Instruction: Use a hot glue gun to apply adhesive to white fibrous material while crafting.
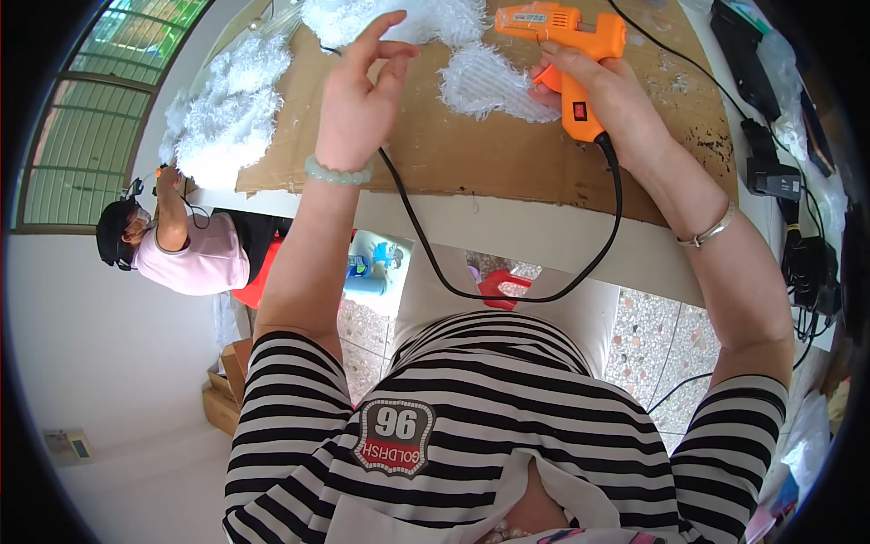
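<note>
An orange hot glue gun (548, 25) is gripped in my right hand (621, 100), its nozzle toward the left. My fingers wrap round its handle near the trigger. A black cord (426, 249) runs from the handle's base in a loop across the table edge and back up past my left wrist. Raised over the cardboard, my left hand (362, 95) has its fingers apart, and I see nothing in it. Between the hands, partly behind the glue gun and my right fingers, lies a white fringed, fluffy piece (489, 83).
More white fluffy material (240, 109) is heaped at the left and far side of the cardboard sheet (489, 163). Cables and a black adapter (775, 172) line the right edge. At the left, another person (190, 258) in pink works at the table. Cardboard boxes (222, 403) stand lower left.
</note>
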A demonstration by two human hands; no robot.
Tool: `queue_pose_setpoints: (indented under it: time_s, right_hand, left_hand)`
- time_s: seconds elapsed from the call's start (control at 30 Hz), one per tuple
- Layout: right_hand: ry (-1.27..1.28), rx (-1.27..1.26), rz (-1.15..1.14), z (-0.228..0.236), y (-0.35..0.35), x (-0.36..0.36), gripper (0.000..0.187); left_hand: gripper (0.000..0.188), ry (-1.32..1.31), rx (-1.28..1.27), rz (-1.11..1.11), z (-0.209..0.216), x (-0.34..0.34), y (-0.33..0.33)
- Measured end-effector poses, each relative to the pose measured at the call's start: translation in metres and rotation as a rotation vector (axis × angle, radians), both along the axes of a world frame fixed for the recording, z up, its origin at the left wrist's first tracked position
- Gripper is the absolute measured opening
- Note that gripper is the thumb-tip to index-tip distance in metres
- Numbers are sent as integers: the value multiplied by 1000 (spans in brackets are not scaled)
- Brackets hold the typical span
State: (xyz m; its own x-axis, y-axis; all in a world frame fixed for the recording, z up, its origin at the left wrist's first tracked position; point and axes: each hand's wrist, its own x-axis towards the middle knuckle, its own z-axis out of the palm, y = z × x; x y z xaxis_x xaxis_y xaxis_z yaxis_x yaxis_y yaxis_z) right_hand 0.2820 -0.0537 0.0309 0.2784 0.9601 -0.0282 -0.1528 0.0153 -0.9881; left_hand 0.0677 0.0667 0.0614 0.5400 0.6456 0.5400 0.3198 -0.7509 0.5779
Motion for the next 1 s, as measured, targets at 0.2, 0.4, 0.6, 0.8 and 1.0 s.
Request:
queue_pose_setpoints:
  time_s: [0.2,0.4,0.6,0.8,1.0]
  right_hand:
    - [-20,-39,-2,3,1,-1,44]
    - [16,-23,-5,0,4,-1,41]
    - [55,-30,-5,-1,6,1,38]
    - [86,-17,-17,2,5,-1,33]
    - [95,-8,-15,1,6,1,31]
  left_hand:
    - [47,182,222,-55,-26,8,-1]
    - [47,404,629,-209,-17,16,11]
    - [42,42,-73,-67,-10,17,20]
    - [45,94,-155,-210,-15,19,34]
    - [42,75,-67,-142,-19,40,33]
